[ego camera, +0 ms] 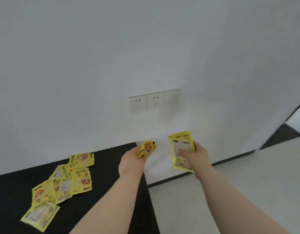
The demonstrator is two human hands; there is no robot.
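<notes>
My left hand (131, 160) grips a crumpled yellow snack packet (146, 149) with an orange cartoon face, held past the far right corner of the black table (102, 166). My right hand (194, 156) holds a small stack of flat yellow packets (180, 150) upright, printed back side facing me, thumb across the front. Both hands hover in the air near the white wall, roughly level with each other and a short gap apart.
Several more yellow packets (64, 179) lie scattered and overlapping on the left part of the black table. A wall socket panel (154, 100) sits above the hands. To the right are a pale floor (230, 191) and a dark baseboard (230, 159).
</notes>
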